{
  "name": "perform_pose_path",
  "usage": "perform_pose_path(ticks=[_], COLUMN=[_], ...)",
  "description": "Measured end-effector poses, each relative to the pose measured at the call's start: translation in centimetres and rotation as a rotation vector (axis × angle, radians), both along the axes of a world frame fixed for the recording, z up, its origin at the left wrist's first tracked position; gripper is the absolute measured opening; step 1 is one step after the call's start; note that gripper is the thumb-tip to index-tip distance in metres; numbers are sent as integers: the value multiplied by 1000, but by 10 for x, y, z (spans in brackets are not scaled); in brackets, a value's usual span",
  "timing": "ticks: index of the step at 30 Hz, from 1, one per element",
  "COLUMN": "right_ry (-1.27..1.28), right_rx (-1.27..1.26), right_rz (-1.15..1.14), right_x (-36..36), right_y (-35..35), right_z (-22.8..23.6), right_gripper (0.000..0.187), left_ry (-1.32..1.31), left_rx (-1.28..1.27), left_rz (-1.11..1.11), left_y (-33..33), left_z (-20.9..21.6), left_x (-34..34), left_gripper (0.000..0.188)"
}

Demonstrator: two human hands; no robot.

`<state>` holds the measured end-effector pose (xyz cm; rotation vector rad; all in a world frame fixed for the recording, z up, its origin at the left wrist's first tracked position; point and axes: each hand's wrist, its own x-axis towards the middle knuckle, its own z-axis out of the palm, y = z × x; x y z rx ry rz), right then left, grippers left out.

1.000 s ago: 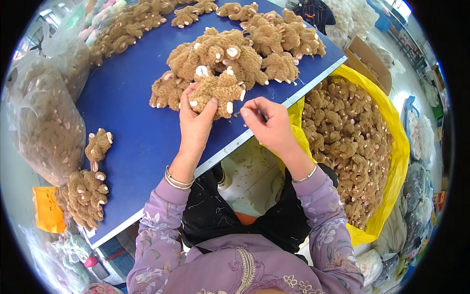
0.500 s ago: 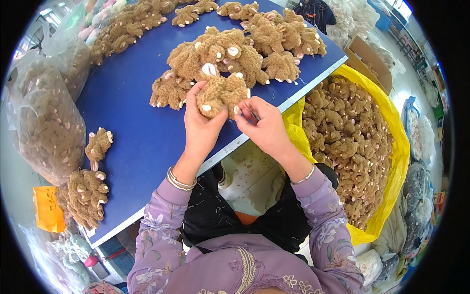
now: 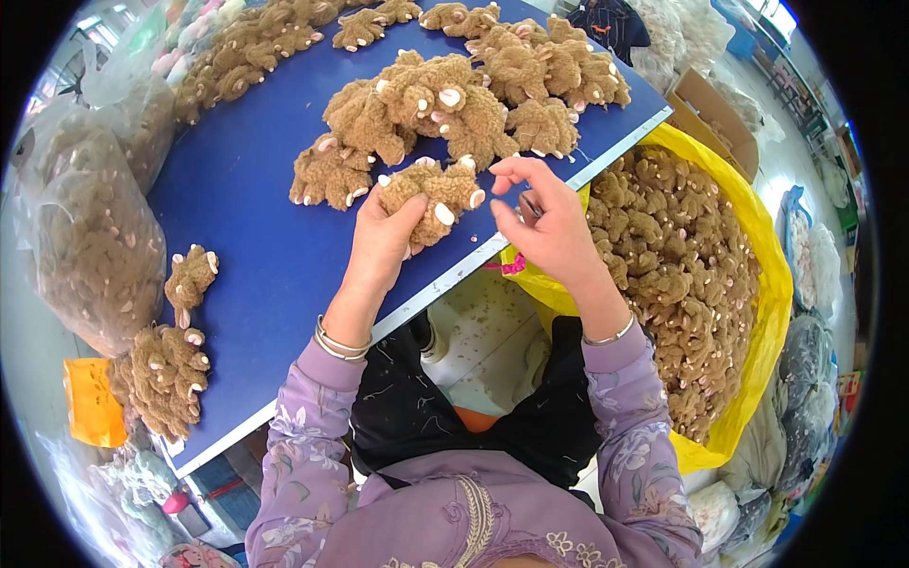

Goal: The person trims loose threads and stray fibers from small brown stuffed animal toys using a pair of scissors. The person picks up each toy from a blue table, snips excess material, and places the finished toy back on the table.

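Note:
Between the thumb and fingers of my left hand [image 3: 377, 237] is a brown, fleecy plush toy skin [image 3: 428, 197] with white and pale pink tips, held over the front edge of the blue table. My right hand [image 3: 549, 222] is just right of it, not touching it. The thumb and forefinger there are apart, while the other fingers curl round a small dark metal tool [image 3: 532, 206], mostly hidden, whose kind I cannot make out. Just beyond my hands lies a heap of similar plush skins [image 3: 426, 90] on the tabletop.
A yellow sack [image 3: 778, 293] full of brown plush pieces stands open at the right, against the blue table [image 3: 275, 256]. Clear plastic bags [image 3: 85, 237] of plush stand at the left, near a few loose plush skins [image 3: 166, 374]. Behind the sack is a cardboard box [image 3: 710, 123].
My right hand has drawn away from the plush skin to the right, its thumb and forefinger parting. My left hand has turned the skin and lowered it slightly. A pink scrap now shows by the sack's edge.

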<state>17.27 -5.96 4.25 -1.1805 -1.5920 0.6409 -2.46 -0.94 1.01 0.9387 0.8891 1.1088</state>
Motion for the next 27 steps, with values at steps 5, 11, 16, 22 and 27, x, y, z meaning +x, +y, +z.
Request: perform_pose_path(ticks=[5,11,16,22,27], right_ry=[-200,136,370,371,416], right_rx=[144,-314,-361,-270,-217], right_rz=[-9,0,7,108,19], right_x=[-2,-7,11,5,2], right_y=[6,3,9,15,19], right_z=[-19,-21,-9,-23,-37], right_gripper=[27,20,24,30,17], left_ry=[26,244,336,595,416], left_rx=[10,403,452,792,576], left_rz=[-53,22,-28,-247,-63], left_y=[1,-4,-10,-15,-13], left_z=[-6,-1,7,2,-5], left_x=[1,5,2,6,14], left_gripper=[37,44,58,70,65])
